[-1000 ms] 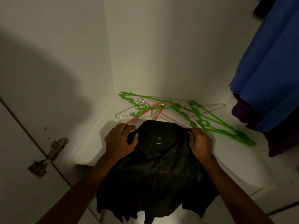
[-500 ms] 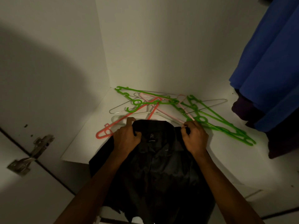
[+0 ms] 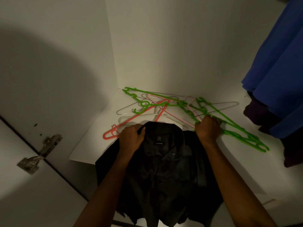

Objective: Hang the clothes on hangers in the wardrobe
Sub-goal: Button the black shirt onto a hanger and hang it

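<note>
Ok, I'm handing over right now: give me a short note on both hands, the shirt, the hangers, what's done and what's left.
Left hand grips the black shirt by its collar; the shirt lies on the white shelf, its lower part hanging over the front edge.
Right hand grasps a green hanger in the hanger pile.
Done: shirt laid out, hanger reached.
Left: slip the hanger into the shirt and hang it beside the blue garment.
</note>
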The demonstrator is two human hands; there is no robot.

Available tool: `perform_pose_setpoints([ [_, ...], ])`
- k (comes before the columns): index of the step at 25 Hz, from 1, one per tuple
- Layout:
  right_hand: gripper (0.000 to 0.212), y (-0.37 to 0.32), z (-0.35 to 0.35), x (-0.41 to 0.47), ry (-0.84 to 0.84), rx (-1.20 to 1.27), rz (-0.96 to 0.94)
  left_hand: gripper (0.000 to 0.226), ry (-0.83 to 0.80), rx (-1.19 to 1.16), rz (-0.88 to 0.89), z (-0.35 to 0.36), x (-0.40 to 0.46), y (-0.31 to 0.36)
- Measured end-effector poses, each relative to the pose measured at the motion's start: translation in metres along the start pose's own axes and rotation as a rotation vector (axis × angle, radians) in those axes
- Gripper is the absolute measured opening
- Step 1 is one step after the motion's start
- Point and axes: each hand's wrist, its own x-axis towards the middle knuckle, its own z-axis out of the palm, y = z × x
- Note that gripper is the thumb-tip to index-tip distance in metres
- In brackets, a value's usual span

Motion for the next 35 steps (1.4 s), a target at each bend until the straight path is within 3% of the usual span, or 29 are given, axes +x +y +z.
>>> perform_pose_setpoints([
  [3, 0.03, -0.015, -0.012, 0.026, -0.179, -0.032, -0.043, 0.028, -0.002, 0.003, 0.003, -0.002, 0.001, 0.002],
  [5, 0.029, -0.026, -0.018, 0.043, -0.295, 0.073, -0.002, 0.028, -0.003, 0.013, 0.01, -0.002, 0.001, 0.002],
  [9, 0.016, -0.039, -0.036, 0.076, -0.649, 0.572, 0.223, 0.03, 0.022, 0.017, 0.032, -0.002, 0.002, 0.001],
  [11, 0.027, -0.039, -0.05, 0.086, -0.828, 0.87, 0.348, 0.031, 0.028, 0.015, 0.035, -0.001, 0.001, 0.001],
  [13, 0.032, -0.039, -0.066, 0.088, -0.893, 1.034, 0.354, 0.034, 0.029, 0.014, 0.039, 0.001, 0.002, -0.001],
  [15, 0.028, -0.043, -0.076, 0.083, -0.796, 1.006, 0.226, 0.036, 0.032, 0.014, 0.049, 0.001, 0.002, -0.002],
  [19, 0.015, -0.052, -0.085, 0.071, -0.345, 0.698, -0.188, 0.035, 0.033, 0.041, 0.052, 0.004, 0.003, -0.005],
  [21, 0.014, -0.054, -0.087, 0.064, -0.291, 0.527, -0.386, 0.036, 0.027, 0.034, 0.049, 0.005, 0.003, -0.006],
  [24, 0.019, -0.052, -0.093, 0.055, -0.149, 0.37, -0.411, 0.034, 0.033, 0.005, 0.037, 0.004, 0.004, -0.005],
  [29, 0.018, -0.048, -0.112, 0.041, -0.04, -0.09, -0.613, 0.035, 0.021, 0.012, 0.003, 0.005, 0.005, -0.006],
  [35, 0.018, -0.026, -0.121, 0.032, 0.061, -0.083, -0.515, 0.035, 0.012, -0.037, 0.002, 0.007, 0.003, -0.007],
])
